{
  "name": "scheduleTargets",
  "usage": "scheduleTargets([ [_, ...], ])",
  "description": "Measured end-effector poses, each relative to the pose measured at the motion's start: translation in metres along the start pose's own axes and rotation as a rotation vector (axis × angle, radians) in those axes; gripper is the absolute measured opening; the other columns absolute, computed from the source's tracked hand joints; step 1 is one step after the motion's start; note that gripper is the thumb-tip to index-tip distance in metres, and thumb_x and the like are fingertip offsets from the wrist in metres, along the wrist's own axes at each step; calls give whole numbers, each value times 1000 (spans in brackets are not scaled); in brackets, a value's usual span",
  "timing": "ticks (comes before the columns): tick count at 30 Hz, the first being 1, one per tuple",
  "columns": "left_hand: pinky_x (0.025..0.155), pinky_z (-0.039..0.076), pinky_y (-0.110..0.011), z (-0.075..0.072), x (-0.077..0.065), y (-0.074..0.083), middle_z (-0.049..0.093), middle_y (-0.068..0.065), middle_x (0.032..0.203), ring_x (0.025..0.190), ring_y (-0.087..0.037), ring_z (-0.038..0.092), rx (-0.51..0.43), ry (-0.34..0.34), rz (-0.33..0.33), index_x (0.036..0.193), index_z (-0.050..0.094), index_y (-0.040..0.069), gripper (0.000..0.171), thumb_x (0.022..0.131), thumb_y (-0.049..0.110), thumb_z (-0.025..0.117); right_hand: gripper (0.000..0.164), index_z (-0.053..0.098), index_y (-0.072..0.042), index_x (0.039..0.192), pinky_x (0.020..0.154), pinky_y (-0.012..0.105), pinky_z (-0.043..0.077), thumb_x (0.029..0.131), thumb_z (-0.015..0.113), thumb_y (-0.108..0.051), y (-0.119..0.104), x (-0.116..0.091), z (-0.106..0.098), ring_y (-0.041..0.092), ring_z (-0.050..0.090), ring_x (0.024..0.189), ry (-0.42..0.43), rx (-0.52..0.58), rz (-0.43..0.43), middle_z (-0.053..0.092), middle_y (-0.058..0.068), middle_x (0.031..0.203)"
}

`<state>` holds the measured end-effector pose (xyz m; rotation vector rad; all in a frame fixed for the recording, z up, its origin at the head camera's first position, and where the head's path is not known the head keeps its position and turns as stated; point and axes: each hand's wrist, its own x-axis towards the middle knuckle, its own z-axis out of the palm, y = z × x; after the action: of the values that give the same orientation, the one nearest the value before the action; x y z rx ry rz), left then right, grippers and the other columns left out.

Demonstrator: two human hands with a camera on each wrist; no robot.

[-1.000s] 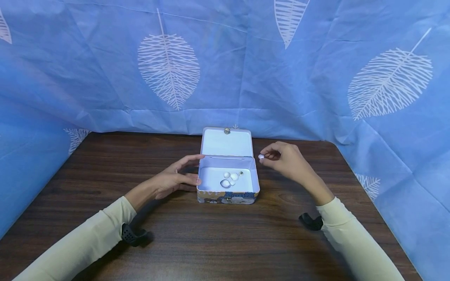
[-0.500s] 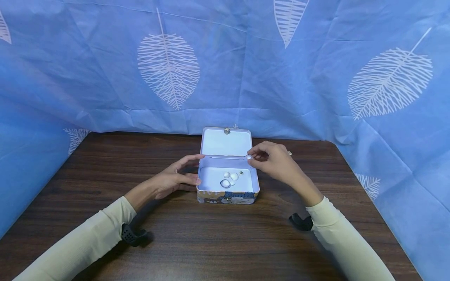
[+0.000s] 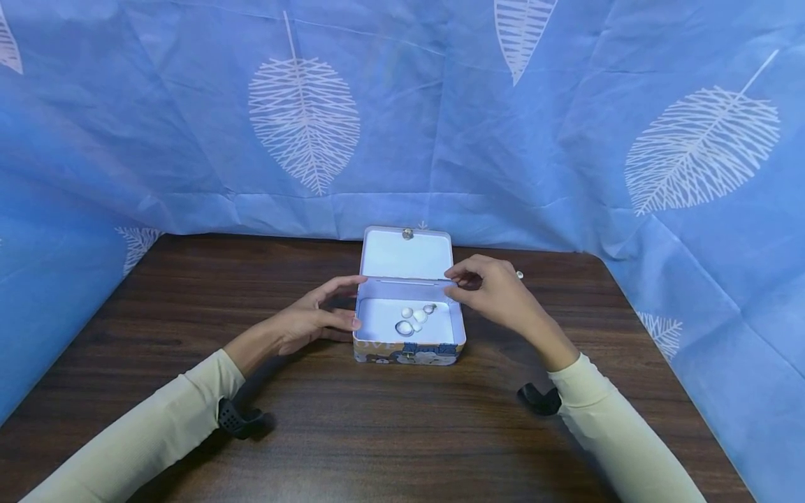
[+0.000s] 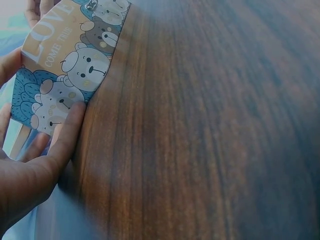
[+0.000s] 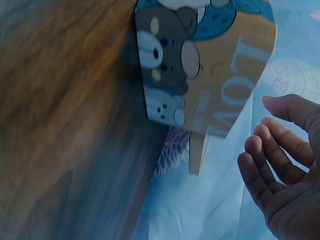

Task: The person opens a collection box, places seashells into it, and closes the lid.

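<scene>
A small tin box (image 3: pixel 405 353) with printed bears stands with its lid (image 3: pixel 407 253) up. On its pale floor lie several small round white pieces (image 3: pixel 420 316) and a larger ring-shaped piece (image 3: pixel 404 328). At the back of this group is another small ring-shaped piece (image 3: pixel 430 308). My left hand (image 3: pixel 308 318) spans the box's left end, thumb near the front corner and index finger at the back corner, fingertips touching its side. My right hand (image 3: pixel 487 283) hovers at the back right rim, thumb and fingers apart with nothing between them; the right wrist view shows the same.
A tiny light piece (image 3: pixel 519 275) shows just past the back of the right hand. The dark wooden table (image 3: pixel 402 433) ends at a blue cloth (image 3: pixel 440 140) with white leaf prints. Black wrist straps (image 3: pixel 539 399) hang below both sleeves.
My right hand has moved left to the box rim and let go of a small white piece, and a ring-shaped piece now shows at the back right inside the box. The left hand stays.
</scene>
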<state>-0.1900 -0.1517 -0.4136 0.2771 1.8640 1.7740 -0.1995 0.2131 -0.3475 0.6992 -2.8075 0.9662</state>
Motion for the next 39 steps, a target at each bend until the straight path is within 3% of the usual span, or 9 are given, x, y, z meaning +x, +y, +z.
scheduleTargets([
  [5,114,61,-54,0,0,0,26,-16,182,152,-46,55,-6,-9,6,176,38,32,92,99,11,85,25,84,-5,124,90,37,62,106,81,-22,12,2,-13,24,76,102,24,-26,38,81,10,113],
  [12,114,60,-54,-1,0,-1,25,-16,182,150,-46,57,-2,-14,13,176,38,32,92,100,11,85,30,83,-10,128,86,37,58,109,76,-32,45,8,-38,26,76,102,49,-33,155,83,12,116],
  [17,115,60,-54,-1,-1,0,25,-16,182,152,-47,55,3,-24,15,176,37,32,91,100,12,84,37,81,-7,132,82,35,58,111,74,-37,71,11,-51,36,76,106,34,-33,224,82,18,124],
  [22,115,59,-55,-1,-2,0,24,-15,182,152,-47,55,7,-22,15,177,36,32,92,101,13,84,40,81,-8,133,84,35,55,111,73,-41,98,14,-58,37,74,114,7,-9,281,80,20,134],
  [26,116,59,-55,-1,-2,0,25,-16,182,152,-48,56,3,-27,17,177,36,33,92,101,13,84,38,81,-5,133,86,33,56,112,73,-36,117,12,-61,38,75,118,-13,-19,315,81,22,132],
  [29,116,59,-55,-1,-1,0,25,-16,182,152,-47,56,1,-29,23,177,36,33,92,101,12,84,37,80,-2,132,88,37,58,112,73,-32,130,11,-62,40,75,117,-28,-35,331,81,23,128],
  [35,116,59,-53,-1,-2,0,25,-15,182,151,-46,56,0,-29,19,177,36,33,91,101,13,83,40,78,0,134,101,58,59,110,74,-31,145,10,-62,44,72,122,-65,-60,380,79,26,132],
  [39,115,59,-52,-1,-2,-1,26,-15,182,149,-46,59,7,-27,13,177,36,33,89,102,14,81,44,76,2,137,106,63,56,109,76,-31,152,10,-62,46,70,124,-77,-74,411,77,27,133],
])
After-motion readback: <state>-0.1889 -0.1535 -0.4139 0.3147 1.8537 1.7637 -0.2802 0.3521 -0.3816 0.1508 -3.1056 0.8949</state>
